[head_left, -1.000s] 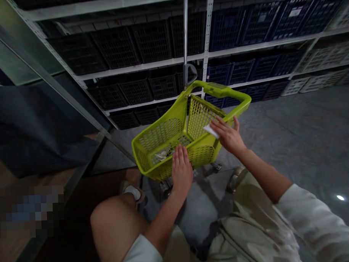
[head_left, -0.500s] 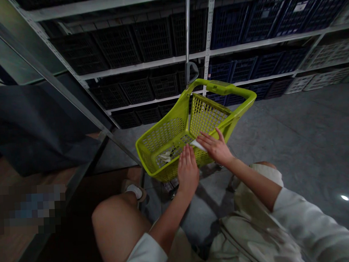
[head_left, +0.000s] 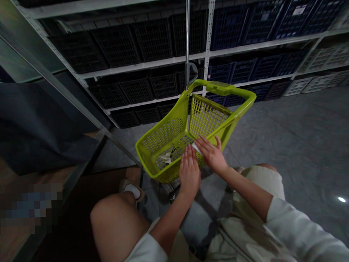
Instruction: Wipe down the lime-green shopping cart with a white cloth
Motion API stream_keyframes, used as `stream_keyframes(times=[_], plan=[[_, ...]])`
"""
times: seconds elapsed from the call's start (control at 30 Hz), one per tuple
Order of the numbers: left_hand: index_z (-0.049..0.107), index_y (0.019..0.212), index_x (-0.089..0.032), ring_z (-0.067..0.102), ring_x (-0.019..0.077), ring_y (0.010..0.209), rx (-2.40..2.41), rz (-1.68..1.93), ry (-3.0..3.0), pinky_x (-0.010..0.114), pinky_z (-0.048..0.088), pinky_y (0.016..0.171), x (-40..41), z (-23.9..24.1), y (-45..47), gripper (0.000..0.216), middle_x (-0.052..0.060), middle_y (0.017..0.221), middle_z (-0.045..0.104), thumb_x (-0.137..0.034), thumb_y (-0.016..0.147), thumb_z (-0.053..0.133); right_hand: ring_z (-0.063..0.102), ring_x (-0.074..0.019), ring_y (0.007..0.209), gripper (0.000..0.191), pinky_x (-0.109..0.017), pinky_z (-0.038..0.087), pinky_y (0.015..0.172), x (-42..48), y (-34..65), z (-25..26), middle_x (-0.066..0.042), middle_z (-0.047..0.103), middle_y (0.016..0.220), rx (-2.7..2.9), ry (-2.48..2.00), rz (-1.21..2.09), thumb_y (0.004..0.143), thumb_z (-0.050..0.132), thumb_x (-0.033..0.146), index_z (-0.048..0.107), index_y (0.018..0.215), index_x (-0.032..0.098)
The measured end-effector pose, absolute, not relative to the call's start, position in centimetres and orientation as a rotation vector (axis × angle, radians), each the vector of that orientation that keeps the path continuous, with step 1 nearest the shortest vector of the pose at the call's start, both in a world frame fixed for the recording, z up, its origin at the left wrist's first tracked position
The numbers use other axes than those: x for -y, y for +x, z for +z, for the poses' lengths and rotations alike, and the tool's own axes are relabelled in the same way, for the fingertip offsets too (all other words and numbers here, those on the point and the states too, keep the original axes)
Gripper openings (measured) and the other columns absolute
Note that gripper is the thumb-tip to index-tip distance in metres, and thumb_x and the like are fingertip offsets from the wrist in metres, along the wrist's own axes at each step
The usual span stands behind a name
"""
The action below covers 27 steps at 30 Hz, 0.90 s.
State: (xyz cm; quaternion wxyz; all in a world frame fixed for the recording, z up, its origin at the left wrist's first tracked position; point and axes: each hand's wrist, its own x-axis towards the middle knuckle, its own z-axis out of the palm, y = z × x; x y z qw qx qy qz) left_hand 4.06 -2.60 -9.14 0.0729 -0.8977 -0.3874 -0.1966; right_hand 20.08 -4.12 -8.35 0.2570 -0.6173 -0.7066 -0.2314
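A lime-green plastic shopping cart point(head_left: 163, 138) stands before me with perforated sides and a folding mesh panel at its handle end. My left hand point(head_left: 189, 174) lies on the near rim, fingers stretched out and side by side, with nothing visible in it. Just to its right, my right hand point(head_left: 211, 155) presses a small white wipe point(head_left: 195, 147) against the same rim, thumb raised. Much of the wipe is hidden under the fingers. Inside the basket lies a crumpled whitish scrap point(head_left: 165, 157), too unclear to name.
Behind the cart rise white metal shelves point(head_left: 149, 64) with black crates point(head_left: 114, 47), blue crates point(head_left: 231, 27) and pale crates at the far right. A grey handle on a metal pole point(head_left: 187, 39) adjoins the cart. At left are a metal-edged bench point(head_left: 81, 168) and dark cloth point(head_left: 45, 124).
My right hand has slid left and slightly down along the near rim with the wipe, closer to my left hand. The left hand has barely shifted. The cart stays in place.
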Motion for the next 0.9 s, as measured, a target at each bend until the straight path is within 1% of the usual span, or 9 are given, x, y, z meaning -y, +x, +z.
stream_keyframes(times=[0.1, 0.2, 0.33, 0.43, 0.53, 0.63, 0.73, 0.8, 0.9], plan=[[0.030, 0.153, 0.003, 0.028, 0.0282, 0.152, 1.172, -0.592, -2.701, 0.043, 0.031, 0.124, 2.7, -9.0, 4.0, 0.060, 0.022, 0.162, 0.029, -0.011, 0.095, 0.039, 0.047, -0.0226, 0.142, 0.049, -0.057, 0.003, 0.124, 4.5, 19.7, -8.2, -0.007, 0.061, 0.143, 2.013, -1.618, -0.634, 0.097, 0.042, 0.011, 0.050, 0.144, 0.024], [0.027, 0.155, 0.000, 0.027, 0.0276, 0.152, 1.183, -0.591, -2.714, 0.044, 0.032, 0.123, 2.9, -8.8, 4.1, 0.064, 0.021, 0.163, 0.028, -0.011, 0.094, 0.041, 0.046, -0.0240, 0.142, 0.051, -0.061, 0.007, 0.122, 4.9, 24.2, -6.7, -0.006, 0.061, 0.142, 2.059, -1.628, -0.695, 0.096, 0.043, 0.009, 0.050, 0.144, 0.026], [0.020, 0.158, -0.005, 0.023, 0.0266, 0.153, 1.196, -0.616, -2.732, 0.045, 0.032, 0.123, 3.0, -8.9, 4.2, 0.070, 0.019, 0.164, 0.025, -0.008, 0.092, 0.041, 0.042, -0.0293, 0.144, 0.050, -0.070, 0.008, 0.118, 5.0, 31.9, -4.1, -0.007, 0.064, 0.139, 1.836, -1.785, -0.839, 0.094, 0.042, 0.007, 0.056, 0.139, 0.025], [0.018, 0.158, -0.005, 0.020, 0.0268, 0.154, 1.198, -0.632, -2.745, 0.046, 0.031, 0.124, 3.0, -9.1, 4.3, 0.072, 0.019, 0.164, 0.024, -0.008, 0.091, 0.042, 0.039, -0.0328, 0.146, 0.050, -0.075, 0.007, 0.116, 4.9, 33.6, -3.6, -0.009, 0.065, 0.137, 1.635, -1.878, -0.880, 0.092, 0.043, 0.006, 0.058, 0.136, 0.024], [0.023, 0.157, -0.004, 0.023, 0.0271, 0.153, 1.205, -0.638, -2.736, 0.044, 0.032, 0.123, 3.1, -9.0, 4.4, 0.069, 0.019, 0.164, 0.025, -0.008, 0.091, 0.041, 0.042, -0.0318, 0.144, 0.054, -0.072, 0.008, 0.117, 4.7, 30.2, -4.8, -0.010, 0.064, 0.139, 1.604, -1.877, -0.828, 0.089, 0.043, 0.004, 0.056, 0.138, 0.023], [0.028, 0.155, -0.001, 0.025, 0.0275, 0.153, 1.187, -0.626, -2.723, 0.043, 0.032, 0.123, 3.1, -8.9, 4.3, 0.065, 0.019, 0.164, 0.026, -0.008, 0.092, 0.040, 0.044, -0.0280, 0.143, 0.059, -0.066, 0.007, 0.120, 4.6, 24.1, -6.8, -0.009, 0.062, 0.141, 1.751, -1.810, -0.694, 0.087, 0.041, 0.002, 0.052, 0.141, 0.022], [0.029, 0.154, 0.001, 0.026, 0.0276, 0.152, 1.182, -0.627, -2.706, 0.043, 0.032, 0.123, 3.0, -8.9, 4.2, 0.062, 0.020, 0.163, 0.028, -0.008, 0.093, 0.039, 0.043, -0.0250, 0.144, 0.055, -0.060, 0.008, 0.123, 4.7, 19.8, -7.9, -0.010, 0.058, 0.145, 1.938, -1.723, -0.560, 0.092, 0.041, 0.007, 0.049, 0.144, 0.021], [0.028, 0.155, 0.000, 0.026, 0.0276, 0.152, 1.185, -0.643, -2.706, 0.044, 0.032, 0.123, 3.0, -8.9, 4.2, 0.064, 0.020, 0.163, 0.028, -0.009, 0.092, 0.040, 0.044, -0.0244, 0.144, 0.053, -0.059, 0.009, 0.123, 4.8, 19.3, -7.8, -0.010, 0.057, 0.146, 2.038, -1.673, -0.542, 0.094, 0.042, 0.010, 0.048, 0.145, 0.022], [0.027, 0.155, -0.002, 0.025, 0.0274, 0.153, 1.190, -0.629, -2.716, 0.044, 0.031, 0.123, 3.1, -8.9, 4.3, 0.067, 0.019, 0.164, 0.026, -0.010, 0.091, 0.044, 0.044, -0.0254, 0.143, 0.054, -0.062, 0.011, 0.121, 4.8, 22.6, -6.7, -0.007, 0.059, 0.145, 2.113, -1.655, -0.600, 0.094, 0.044, 0.008, 0.049, 0.145, 0.024]])
